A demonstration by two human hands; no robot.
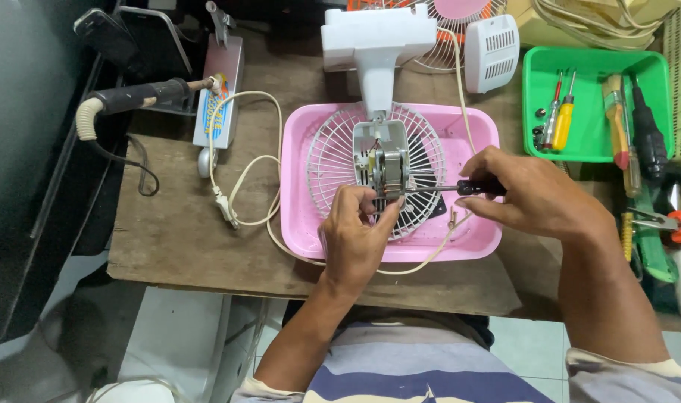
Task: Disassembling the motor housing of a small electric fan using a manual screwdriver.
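Motor [389,170] sits over the grille [333,160] in the pink tray [299,216]; your left hand [353,237] fingers pinch it, your right hand [530,192] fingers grip a screwdriver [460,187] against it.

There is one camera, worn on the person's head. It looks almost straight down at the table [176,239] from close above. The near edge of the table runs across the lower part of the view, with the person's striped shirt [422,373] below it (both arms reach up into the middle). The far edge is cut off at the top.
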